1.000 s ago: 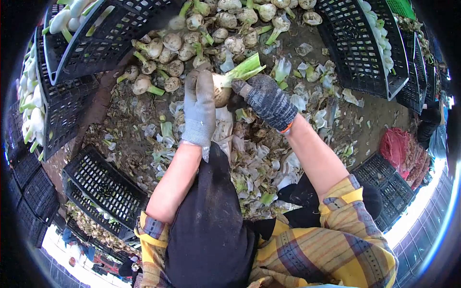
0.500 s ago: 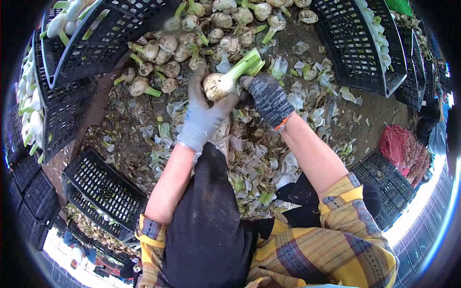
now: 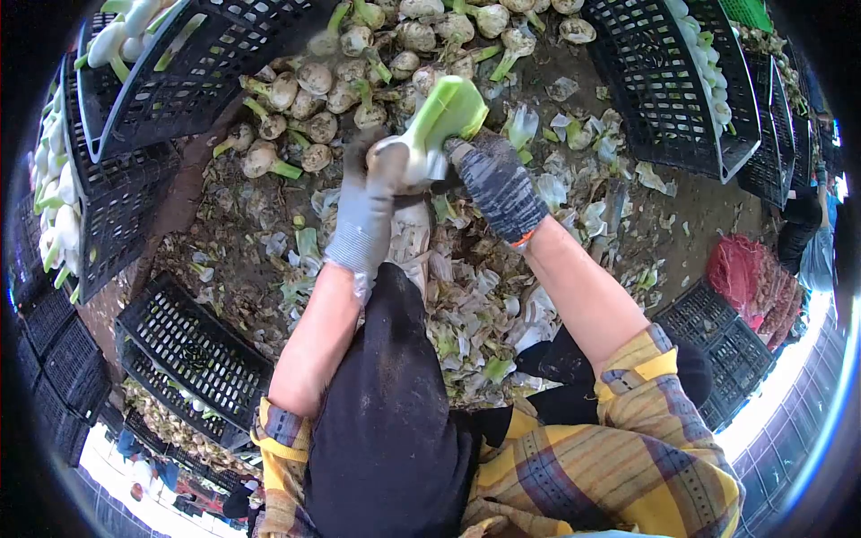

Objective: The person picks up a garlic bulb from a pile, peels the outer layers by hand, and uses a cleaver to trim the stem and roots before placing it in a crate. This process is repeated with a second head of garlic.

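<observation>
Left hand in a pale grey knit glove: fingers wrapped around the base of a white bulb with a pale green cut stalk, held above a litter of peeled leaves. Right hand in a dark speckled glove: fingers closed on the bulb's right side. Pile of unpeeled, soil-covered bulbs just beyond. Black plastic crates either side.

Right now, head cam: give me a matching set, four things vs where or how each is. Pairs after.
Things:
1. left hand
2. right hand
3. fennel bulb
4. peelings

States:
A. dark knit glove, at the stalk
B. scattered on the ground by the knees
C. grey glove, around the bulb's base
D. held between both hands, green stalk pointing up and right

Pairs: 1-C, 2-A, 3-D, 4-B
</observation>
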`<state>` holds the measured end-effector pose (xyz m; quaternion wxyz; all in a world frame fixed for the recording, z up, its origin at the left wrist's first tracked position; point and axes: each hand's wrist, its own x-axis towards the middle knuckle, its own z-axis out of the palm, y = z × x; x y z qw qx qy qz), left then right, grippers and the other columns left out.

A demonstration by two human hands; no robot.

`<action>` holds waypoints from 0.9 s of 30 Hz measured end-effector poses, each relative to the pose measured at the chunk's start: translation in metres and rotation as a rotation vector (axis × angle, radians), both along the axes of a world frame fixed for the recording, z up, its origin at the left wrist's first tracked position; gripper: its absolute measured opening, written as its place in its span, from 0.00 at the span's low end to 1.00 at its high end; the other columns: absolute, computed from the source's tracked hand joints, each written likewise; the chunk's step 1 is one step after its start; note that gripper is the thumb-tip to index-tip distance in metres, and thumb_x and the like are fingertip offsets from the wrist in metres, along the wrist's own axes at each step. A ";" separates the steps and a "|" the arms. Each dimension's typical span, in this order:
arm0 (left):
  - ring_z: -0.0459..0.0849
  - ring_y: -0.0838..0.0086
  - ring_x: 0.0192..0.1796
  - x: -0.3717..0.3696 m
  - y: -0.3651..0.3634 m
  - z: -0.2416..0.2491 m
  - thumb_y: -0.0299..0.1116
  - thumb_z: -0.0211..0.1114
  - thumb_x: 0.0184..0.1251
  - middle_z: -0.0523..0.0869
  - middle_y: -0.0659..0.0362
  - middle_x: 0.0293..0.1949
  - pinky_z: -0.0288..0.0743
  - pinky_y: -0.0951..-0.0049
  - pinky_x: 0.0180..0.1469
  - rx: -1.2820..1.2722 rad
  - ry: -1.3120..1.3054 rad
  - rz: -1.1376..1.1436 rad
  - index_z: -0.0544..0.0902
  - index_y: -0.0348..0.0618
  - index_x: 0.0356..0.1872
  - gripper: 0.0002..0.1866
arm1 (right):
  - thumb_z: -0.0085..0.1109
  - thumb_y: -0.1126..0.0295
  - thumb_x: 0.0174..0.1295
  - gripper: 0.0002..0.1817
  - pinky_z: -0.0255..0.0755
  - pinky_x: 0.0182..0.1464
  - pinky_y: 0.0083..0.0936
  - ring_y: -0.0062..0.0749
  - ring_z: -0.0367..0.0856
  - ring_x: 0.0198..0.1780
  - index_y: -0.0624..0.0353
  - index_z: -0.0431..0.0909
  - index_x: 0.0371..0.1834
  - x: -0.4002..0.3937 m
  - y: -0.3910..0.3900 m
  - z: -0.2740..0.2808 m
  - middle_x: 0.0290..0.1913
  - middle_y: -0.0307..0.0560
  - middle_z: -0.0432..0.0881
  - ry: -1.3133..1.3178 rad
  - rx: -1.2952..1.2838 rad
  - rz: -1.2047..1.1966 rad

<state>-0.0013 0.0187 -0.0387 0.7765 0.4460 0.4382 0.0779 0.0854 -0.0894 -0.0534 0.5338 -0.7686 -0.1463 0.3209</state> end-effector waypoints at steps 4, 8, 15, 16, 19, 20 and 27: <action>0.80 0.77 0.34 -0.006 0.015 0.007 0.54 0.59 0.60 0.81 0.61 0.34 0.74 0.75 0.35 -0.528 -0.056 -0.007 0.75 0.41 0.47 0.26 | 0.48 0.74 0.59 0.07 0.71 0.36 0.32 0.43 0.78 0.33 0.63 0.77 0.34 -0.003 -0.011 -0.043 0.30 0.55 0.79 0.189 0.257 -0.018; 0.80 0.78 0.35 -0.006 0.009 0.007 0.50 0.62 0.59 0.81 0.60 0.38 0.74 0.76 0.36 -0.134 0.025 -0.115 0.74 0.41 0.49 0.25 | 0.48 0.73 0.60 0.07 0.71 0.36 0.28 0.35 0.78 0.32 0.62 0.78 0.34 0.005 -0.011 -0.022 0.30 0.50 0.80 -0.222 -0.126 0.291; 0.79 0.76 0.36 -0.014 0.016 -0.008 0.50 0.62 0.58 0.81 0.60 0.40 0.72 0.73 0.34 -0.482 -0.099 -0.029 0.71 0.45 0.53 0.27 | 0.46 0.70 0.63 0.11 0.73 0.40 0.22 0.27 0.78 0.37 0.62 0.76 0.41 -0.003 -0.002 0.005 0.37 0.44 0.79 0.727 0.365 -0.311; 0.79 0.76 0.36 -0.015 0.015 -0.005 0.51 0.61 0.59 0.81 0.60 0.40 0.72 0.73 0.34 -0.579 -0.108 0.014 0.71 0.45 0.53 0.26 | 0.44 0.70 0.64 0.12 0.74 0.41 0.21 0.27 0.78 0.39 0.63 0.76 0.44 -0.001 -0.002 0.004 0.41 0.46 0.79 0.944 0.429 -0.400; 0.81 0.74 0.41 -0.013 0.016 -0.011 0.48 0.54 0.65 0.82 0.60 0.42 0.76 0.71 0.40 -0.489 -0.060 -0.053 0.73 0.43 0.51 0.21 | 0.48 0.70 0.62 0.10 0.73 0.39 0.25 0.30 0.79 0.35 0.64 0.76 0.41 0.001 -0.004 0.004 0.35 0.44 0.81 0.289 0.164 -0.045; 0.81 0.75 0.41 -0.012 0.017 -0.009 0.47 0.54 0.65 0.82 0.60 0.42 0.77 0.72 0.39 -0.418 -0.003 -0.084 0.73 0.43 0.51 0.21 | 0.48 0.72 0.61 0.10 0.73 0.40 0.27 0.33 0.80 0.37 0.64 0.76 0.42 -0.001 -0.003 0.013 0.36 0.47 0.81 0.290 0.149 -0.064; 0.81 0.78 0.32 0.000 0.010 -0.008 0.53 0.56 0.64 0.82 0.60 0.35 0.75 0.78 0.30 -0.276 0.153 0.085 0.75 0.44 0.46 0.22 | 0.50 0.73 0.59 0.12 0.74 0.42 0.28 0.39 0.81 0.38 0.64 0.75 0.45 -0.009 0.005 0.024 0.39 0.55 0.81 0.031 0.239 0.131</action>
